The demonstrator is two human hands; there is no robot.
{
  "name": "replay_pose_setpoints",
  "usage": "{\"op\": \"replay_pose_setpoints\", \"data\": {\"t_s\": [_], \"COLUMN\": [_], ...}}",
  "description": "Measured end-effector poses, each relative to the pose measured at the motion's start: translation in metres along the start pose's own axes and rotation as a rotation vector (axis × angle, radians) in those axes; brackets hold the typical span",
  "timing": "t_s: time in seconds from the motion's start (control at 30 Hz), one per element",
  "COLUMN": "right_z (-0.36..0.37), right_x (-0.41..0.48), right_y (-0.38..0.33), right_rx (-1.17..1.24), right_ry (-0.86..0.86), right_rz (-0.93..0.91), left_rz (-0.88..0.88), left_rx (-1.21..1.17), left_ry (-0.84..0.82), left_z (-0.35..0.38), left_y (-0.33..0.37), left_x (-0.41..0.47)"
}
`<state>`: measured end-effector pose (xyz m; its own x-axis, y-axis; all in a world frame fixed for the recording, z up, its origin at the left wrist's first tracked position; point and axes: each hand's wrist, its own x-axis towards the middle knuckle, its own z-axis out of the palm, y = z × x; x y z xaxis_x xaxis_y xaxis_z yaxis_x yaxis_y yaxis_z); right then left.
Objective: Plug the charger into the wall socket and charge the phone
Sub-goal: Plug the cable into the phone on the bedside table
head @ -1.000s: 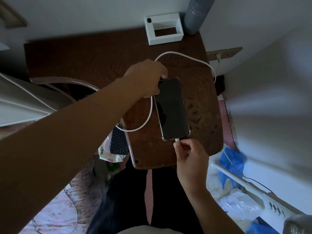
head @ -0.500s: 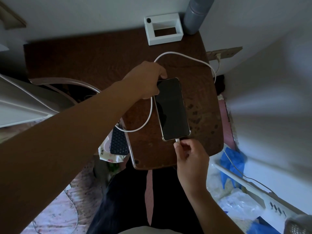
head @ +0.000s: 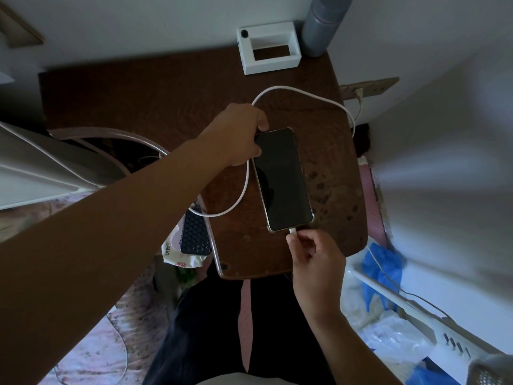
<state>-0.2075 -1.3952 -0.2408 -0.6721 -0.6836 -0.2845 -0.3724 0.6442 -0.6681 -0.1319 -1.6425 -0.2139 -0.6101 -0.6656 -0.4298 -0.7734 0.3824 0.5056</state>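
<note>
Overhanging table's (head: pixel 138 107) near edge: phone (head: pixel 283 179), plug (head: pixel 292 231)

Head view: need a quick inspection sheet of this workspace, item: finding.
Surface: dark wooden table, worn and blotchy near its right edge.
Job's things: phone flat, screen dark; white plug at its bottom edge, seating cannot be told.
Clutter: white open box, grey bottle, black dotted case on a wipes pack.
Hands: left hand grips the phone's top corner; right hand pinches the plug.
Cables: white cable loops over the table toward the wall socket.
Surroundings: blue plastic bag on the floor, right.
</note>
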Motion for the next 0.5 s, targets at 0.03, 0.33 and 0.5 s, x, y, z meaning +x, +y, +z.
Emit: {"op": "replay_pose_setpoints", "data": {"t_s": [0.03, 0.33, 0.5], "right_z": [0.0003, 0.0006, 0.0023], "right_x": [-0.0001, 0.0016, 0.0028], "right_y": [-0.0001, -0.0004, -0.0009], "right_rx": [-0.004, -0.015, -0.015], "right_ry": [0.001, 0.002, 0.014], "right_rz": [-0.004, -0.049, -0.076], "left_rz": [0.001, -0.011, -0.005], "left_rx": [-0.002, -0.019, -0.01], "left_ry": [0.0, 0.015, 0.03], "left_z": [0.0, -0.0005, 0.002], "left_y": [0.0, -0.0003, 0.0005], "left_x": [-0.0002, -0.003, -0.0047]}}
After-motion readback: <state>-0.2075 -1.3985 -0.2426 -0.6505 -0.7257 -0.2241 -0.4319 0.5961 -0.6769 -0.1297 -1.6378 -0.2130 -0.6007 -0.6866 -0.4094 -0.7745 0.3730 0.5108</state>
